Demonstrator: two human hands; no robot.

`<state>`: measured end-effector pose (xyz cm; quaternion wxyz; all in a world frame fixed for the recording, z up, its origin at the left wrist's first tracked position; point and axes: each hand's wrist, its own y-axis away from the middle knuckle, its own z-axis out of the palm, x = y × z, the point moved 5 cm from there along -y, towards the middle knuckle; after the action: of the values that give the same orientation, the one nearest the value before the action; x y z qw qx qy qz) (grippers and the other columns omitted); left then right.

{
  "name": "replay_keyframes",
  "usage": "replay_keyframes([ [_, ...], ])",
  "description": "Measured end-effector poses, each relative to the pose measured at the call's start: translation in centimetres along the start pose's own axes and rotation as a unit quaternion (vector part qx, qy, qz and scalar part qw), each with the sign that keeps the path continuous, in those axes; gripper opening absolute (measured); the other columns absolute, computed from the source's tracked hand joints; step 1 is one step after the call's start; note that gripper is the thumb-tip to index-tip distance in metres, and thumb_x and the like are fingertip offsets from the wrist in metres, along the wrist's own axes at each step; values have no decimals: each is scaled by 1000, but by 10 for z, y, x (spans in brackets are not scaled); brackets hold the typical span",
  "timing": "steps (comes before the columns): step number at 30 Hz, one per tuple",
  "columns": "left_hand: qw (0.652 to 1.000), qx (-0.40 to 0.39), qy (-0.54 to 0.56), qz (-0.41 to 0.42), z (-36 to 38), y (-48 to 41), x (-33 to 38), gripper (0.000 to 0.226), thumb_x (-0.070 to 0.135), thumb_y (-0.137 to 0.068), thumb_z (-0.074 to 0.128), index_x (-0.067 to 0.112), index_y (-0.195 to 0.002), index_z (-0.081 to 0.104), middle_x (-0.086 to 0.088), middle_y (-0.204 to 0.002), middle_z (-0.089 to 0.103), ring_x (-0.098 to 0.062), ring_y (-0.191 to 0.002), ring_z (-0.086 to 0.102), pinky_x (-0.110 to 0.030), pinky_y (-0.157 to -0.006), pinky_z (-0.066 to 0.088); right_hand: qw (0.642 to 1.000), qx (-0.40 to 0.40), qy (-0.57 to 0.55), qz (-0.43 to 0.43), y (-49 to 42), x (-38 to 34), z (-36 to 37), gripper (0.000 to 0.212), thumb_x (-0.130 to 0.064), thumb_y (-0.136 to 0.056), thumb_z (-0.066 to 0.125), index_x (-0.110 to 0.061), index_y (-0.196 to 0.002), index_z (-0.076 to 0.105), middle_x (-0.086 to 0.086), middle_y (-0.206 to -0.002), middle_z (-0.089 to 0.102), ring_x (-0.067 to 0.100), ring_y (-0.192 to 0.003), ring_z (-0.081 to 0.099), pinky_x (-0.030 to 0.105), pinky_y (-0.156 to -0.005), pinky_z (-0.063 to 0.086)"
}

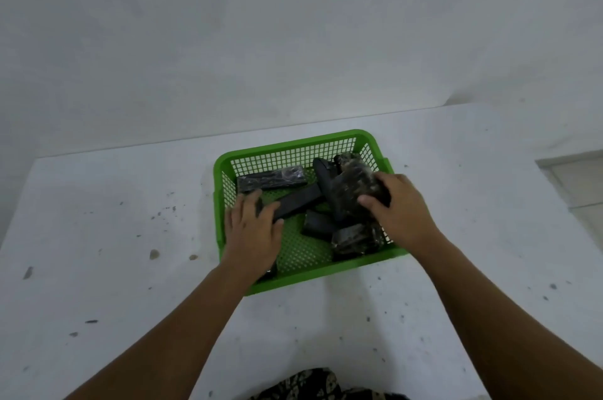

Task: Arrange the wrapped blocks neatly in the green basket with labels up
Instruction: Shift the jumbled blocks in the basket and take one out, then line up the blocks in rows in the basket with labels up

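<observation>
A green mesh basket (293, 146) sits on a white table and holds several dark wrapped blocks lying at mixed angles. My right hand (399, 207) grips a large block in clear wrap (350, 186) at the basket's right side, tilted up. My left hand (253, 228) rests inside the basket's left part, its fingers closed on the near end of a long dark block (300, 200) that lies slanted. Another long block (272, 178) lies flat along the far wall. Smaller blocks (349, 238) sit near the front right corner. No labels can be made out.
The white table (114, 236) is speckled with small dark crumbs and marks. A white wall rises behind its far edge. At the right edge a tiled floor (580, 181) shows beyond the table. Patterned cloth (313, 386) lies at the bottom.
</observation>
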<state>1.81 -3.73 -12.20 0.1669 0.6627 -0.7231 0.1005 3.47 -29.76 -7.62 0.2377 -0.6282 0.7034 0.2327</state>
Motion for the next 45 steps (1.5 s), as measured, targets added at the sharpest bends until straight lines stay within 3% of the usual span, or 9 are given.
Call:
replay_keyframes([
  [5,998,-28,41,44,33,6,53,28,35,-95,41,23,-109,62,-3,-125,54,-31,-124,41,-51,-109,25,991,112,-39,69,-5,59,-45,33,-34,-87,59,-15,-114,57,4,-99,54,19,-87,50,30,-78,39],
  [10,997,-37,53,42,53,14,72,24,31,-94,38,22,-95,61,-1,-94,64,-25,-91,51,-38,-77,39,945,199,-138,219,10,133,-56,28,-33,-89,56,-10,-107,57,8,-95,63,25,-81,60,28,-62,44],
  [15,994,-49,78,50,54,14,71,20,24,-92,44,15,-88,62,-2,-77,60,-24,-73,53,-35,-65,41,954,51,-89,281,25,177,-15,32,-32,-92,53,-6,-110,57,14,-98,64,26,-81,56,33,-68,43],
  [20,993,-74,93,18,54,16,71,20,25,-93,44,14,-85,59,-1,-77,56,-19,-71,51,-34,-63,42,954,29,-55,294,28,184,-7,28,-38,-92,49,-11,-94,55,15,-94,65,27,-78,54,36,-69,43],
  [22,991,-88,103,3,53,16,69,19,25,-93,44,14,-86,58,-5,-79,58,-20,-70,52,-35,-62,43,953,12,10,302,23,179,-11,37,-39,-92,49,-7,-110,56,19,-111,62,35,-95,55,45,-83,46],
  [26,988,-85,131,-7,48,13,70,16,22,-92,47,14,-89,61,-5,-79,61,-19,-69,54,-35,-62,45,974,48,72,210,9,138,-20,47,-30,-89,51,-14,-133,46,12,-141,42,38,-128,34,51,-105,23],
  [32,994,-41,101,-29,34,-13,38,21,15,-93,45,10,-104,63,-12,-103,61,-28,-93,56,-37,-79,46,998,31,-14,-46,-6,57,6,31,-20,-89,54,-15,-120,55,9,-126,48,27,-116,45,45,-98,38],
  [38,992,-91,-69,-53,40,-44,3,53,24,-88,49,24,-139,34,-6,-144,39,-32,-131,30,-53,-108,26,997,6,51,-59,-9,52,35,40,-24,-88,52,-20,-128,49,3,-146,26,25,-134,27,45,-102,36],
  [45,988,-90,-124,-34,45,-55,7,52,31,-85,57,23,-131,37,-10,-129,53,-32,-118,44,-47,-99,32,992,0,116,-55,-8,50,38,43,-27,-87,50,-22,-129,46,0,-148,19,27,-132,28,47,-93,44],
])
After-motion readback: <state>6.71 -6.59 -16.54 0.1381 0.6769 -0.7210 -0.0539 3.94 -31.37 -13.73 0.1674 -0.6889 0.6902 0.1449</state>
